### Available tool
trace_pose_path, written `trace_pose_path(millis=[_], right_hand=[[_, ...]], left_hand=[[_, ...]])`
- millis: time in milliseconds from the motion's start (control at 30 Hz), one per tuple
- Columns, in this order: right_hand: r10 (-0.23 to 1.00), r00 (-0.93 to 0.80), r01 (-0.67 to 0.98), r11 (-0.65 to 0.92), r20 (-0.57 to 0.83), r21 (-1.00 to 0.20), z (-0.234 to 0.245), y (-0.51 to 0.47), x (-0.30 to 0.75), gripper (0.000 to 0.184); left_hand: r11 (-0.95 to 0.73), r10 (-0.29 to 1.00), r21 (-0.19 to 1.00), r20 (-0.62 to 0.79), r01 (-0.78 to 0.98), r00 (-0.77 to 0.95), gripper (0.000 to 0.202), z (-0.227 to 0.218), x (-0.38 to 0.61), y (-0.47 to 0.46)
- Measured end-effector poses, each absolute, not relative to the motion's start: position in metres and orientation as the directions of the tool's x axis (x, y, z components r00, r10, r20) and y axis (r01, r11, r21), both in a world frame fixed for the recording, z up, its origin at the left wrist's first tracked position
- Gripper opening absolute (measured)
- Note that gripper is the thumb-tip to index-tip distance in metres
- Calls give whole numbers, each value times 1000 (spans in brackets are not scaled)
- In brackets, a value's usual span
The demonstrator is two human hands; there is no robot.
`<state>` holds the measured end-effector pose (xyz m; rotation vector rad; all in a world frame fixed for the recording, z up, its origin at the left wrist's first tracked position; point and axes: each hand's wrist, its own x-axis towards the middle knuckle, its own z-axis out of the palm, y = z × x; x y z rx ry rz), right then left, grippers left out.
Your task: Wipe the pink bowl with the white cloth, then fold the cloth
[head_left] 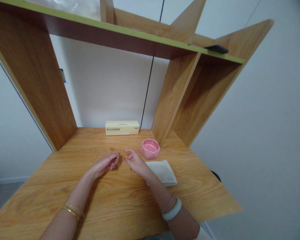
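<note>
My left hand [109,162] hovers over or rests on the wooden desk, fingers loosely bent and apart; nothing shows in it. Facing it across a small gap, my right hand [133,161] has its index finger stretched out and the thumb apart, also holding nothing visible. A pink faceted ashtray-like bowl [150,153] stands just beyond and to the right of my right hand. Beneath my right forearm lies a folded white cloth [162,171], partly covered by the arm.
A long cream box [122,128] with printed lettering stands at the back of the desk [110,200]. Wooden uprights [176,90] and a shelf [130,36] frame the back. On the shelf are a dark flat object [217,49] and clear plastic [75,7].
</note>
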<state>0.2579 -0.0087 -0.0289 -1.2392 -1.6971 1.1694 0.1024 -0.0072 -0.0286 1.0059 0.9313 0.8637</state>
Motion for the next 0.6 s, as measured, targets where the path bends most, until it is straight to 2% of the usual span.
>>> trace_pose_path(millis=[133, 233, 400, 600], right_hand=[[934, -338, 59, -102, -116, -993, -38, 5, 224, 30], [922, -343, -76, -220, -182, -973, -49, 4, 216, 37], [921, -334, -264, -297, -201, -918, -59, 0, 222, 45], [906, -382, -296, -310, -185, -904, -58, 0, 227, 46]], left_hand=[[373, 922, 756, -237, -538, 306, 17, -41, 87, -1], [338, 941, 637, -225, -692, 252, 17, -44, 86, 0], [339, 940, 573, -238, -746, 244, 17, -46, 89, 1], [333, 942, 570, -243, -751, 233, 17, -48, 89, 2]])
